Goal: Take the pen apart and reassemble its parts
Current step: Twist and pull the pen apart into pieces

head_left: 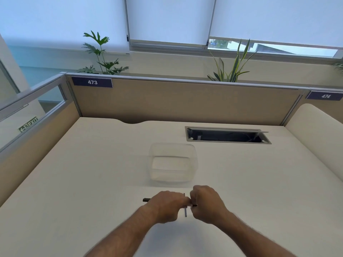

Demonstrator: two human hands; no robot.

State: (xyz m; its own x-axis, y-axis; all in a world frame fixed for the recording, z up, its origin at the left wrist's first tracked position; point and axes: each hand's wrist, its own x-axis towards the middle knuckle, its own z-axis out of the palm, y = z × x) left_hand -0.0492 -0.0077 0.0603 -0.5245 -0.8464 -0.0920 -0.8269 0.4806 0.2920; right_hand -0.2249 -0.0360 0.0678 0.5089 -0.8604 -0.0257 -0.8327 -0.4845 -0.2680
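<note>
A dark pen barrel point(147, 199) sticks out to the left of my left hand point(167, 205), which is closed around it. My right hand point(207, 203) is closed on the pen's other end, a short dark tip point(194, 205) showing at its right side. The two hands meet over the white desk point(92, 182). A thin grey refill point(185, 212) lies on the desk between the hands, pointing toward me, partly hidden by my fingers. The joint of the pen is covered by my fingers.
A clear plastic container point(173, 165) stands just beyond my hands. An open cable tray slot point(227, 136) is set into the desk at the back right. Beige partition panels wall the desk at the back and left.
</note>
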